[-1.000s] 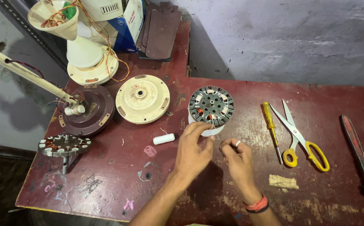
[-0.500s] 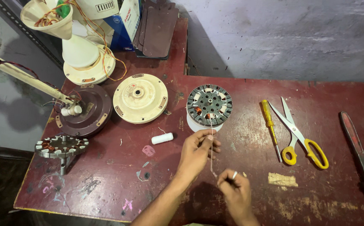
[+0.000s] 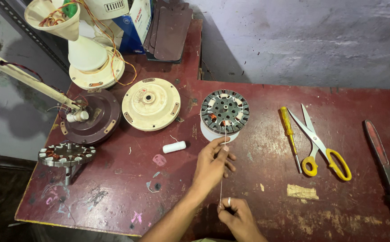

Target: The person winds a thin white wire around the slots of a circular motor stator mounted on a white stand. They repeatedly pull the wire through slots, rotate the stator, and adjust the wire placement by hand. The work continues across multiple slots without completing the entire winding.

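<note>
A round fan stator (image 3: 225, 111) with copper windings sits on a white disc near the middle of the dark red table (image 3: 266, 197). A thin white thread (image 3: 222, 179) runs from the stator toward me. My left hand (image 3: 213, 163) pinches this thread just below the stator. My right hand (image 3: 237, 215), closer to me at the table's front edge, is closed on the thread's lower end, pulling it taut between both hands.
A small white thread spool (image 3: 174, 146) lies left of my left hand. A cream motor cover (image 3: 151, 103), a brown motor housing (image 3: 89, 118) and another stator (image 3: 67, 154) lie left. Yellow screwdriver (image 3: 290, 136) and yellow-handled scissors (image 3: 322, 145) lie right.
My right hand has drawn back toward me from beside the stator, stretching the thread out. My left hand has stayed pinching the thread below the stator.
</note>
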`<state>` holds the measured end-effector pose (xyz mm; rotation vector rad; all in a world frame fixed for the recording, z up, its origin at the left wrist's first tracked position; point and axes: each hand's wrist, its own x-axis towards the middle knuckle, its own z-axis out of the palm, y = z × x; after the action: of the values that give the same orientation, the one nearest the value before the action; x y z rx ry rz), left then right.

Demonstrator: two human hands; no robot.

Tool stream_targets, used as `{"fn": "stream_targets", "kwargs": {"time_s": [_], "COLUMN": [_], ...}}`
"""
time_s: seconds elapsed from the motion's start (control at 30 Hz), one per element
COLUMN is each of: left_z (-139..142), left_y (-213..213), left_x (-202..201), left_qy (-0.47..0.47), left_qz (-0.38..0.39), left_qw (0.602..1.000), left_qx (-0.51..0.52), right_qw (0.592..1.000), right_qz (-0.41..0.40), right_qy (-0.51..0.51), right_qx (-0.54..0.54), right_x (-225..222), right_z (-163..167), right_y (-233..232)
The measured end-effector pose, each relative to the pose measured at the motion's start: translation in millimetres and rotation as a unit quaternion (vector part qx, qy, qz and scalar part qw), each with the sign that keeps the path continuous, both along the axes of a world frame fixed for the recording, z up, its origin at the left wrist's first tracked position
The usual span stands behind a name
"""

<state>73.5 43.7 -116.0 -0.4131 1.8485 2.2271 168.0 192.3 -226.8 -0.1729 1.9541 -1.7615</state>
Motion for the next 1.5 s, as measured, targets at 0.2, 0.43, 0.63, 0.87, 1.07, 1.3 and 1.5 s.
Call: {"fn": "stream_targets", "kwargs": {"time_s": [0.2, 0.43, 0.63, 0.87, 1.07, 1.3, 1.5], "left_z": [2.4, 45.6, 77.5, 79.5, 55.2, -5.0, -21.5], "left_y": [2.4, 2.7, -15.9, -29.3, -36.2, -21.1, 4.2], "left_x": [-1.3, 20.4, 56.9, 53.0, 32.3, -25.7, -38.6], "left_qy": [0.047, 0.094, 0.107, 0.104, 0.106, -0.031, -0.064], "left_qz": [0.013, -0.124, -0.309, -0.274, -0.110, 0.026, 0.073], "left_qw": [0.996, 0.953, 0.888, 0.869, 0.929, 0.996, 0.982], "left_qx": [-0.069, -0.260, -0.323, -0.399, -0.338, -0.077, 0.159], "right_qw": [0.997, 0.966, 0.955, 0.957, 0.865, 0.962, 0.975], "right_qz": [0.026, -0.181, -0.002, 0.002, -0.042, -0.176, -0.221], "right_qy": [0.013, -0.112, -0.184, 0.229, 0.220, 0.139, 0.024], "right_qx": [0.068, -0.148, -0.232, 0.179, 0.449, 0.159, -0.015], "right_x": [-26.8, -91.3, -109.1, -116.2, -110.4, -107.7, -110.4], "right_z": [4.5, 43.3, 110.1, 143.4, 134.6, 100.5, 55.3], "right_y": [3.5, 4.3, -10.6, -22.9, -13.6, -30.2, -32.1]}}
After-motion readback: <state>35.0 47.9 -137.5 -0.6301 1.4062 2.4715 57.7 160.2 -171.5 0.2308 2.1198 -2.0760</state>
